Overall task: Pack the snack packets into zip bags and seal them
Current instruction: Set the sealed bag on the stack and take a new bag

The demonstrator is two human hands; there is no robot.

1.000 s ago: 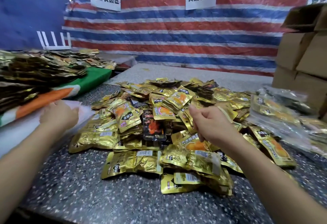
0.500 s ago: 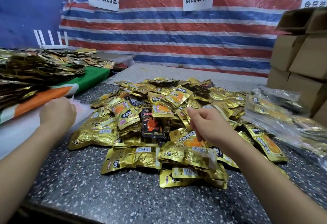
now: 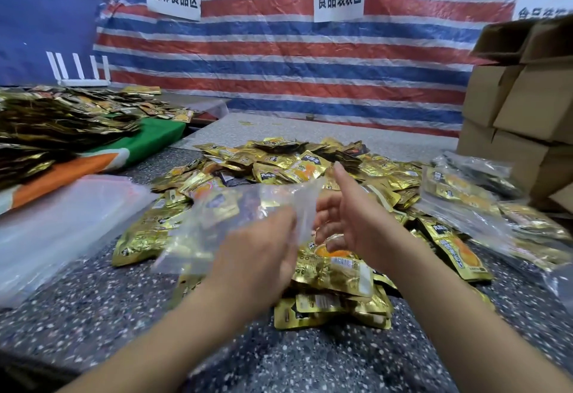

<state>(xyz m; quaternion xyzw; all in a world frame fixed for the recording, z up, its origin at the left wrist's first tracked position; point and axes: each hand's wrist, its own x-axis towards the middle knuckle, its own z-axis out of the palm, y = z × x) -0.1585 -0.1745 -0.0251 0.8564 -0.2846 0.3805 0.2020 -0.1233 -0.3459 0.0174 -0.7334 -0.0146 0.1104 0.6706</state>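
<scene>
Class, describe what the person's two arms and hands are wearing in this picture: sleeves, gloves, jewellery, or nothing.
Nothing shows: the left hand and right hand are gloveless, without visible rings, watch or bracelet. Both forearms are bare to the frame's edge; no sleeve is in view.

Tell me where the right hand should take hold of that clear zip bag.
Take the clear zip bag by its upper right edge, coming from the right: that edge points at the open right hand, while the left hand holds the bag's near side.
</scene>
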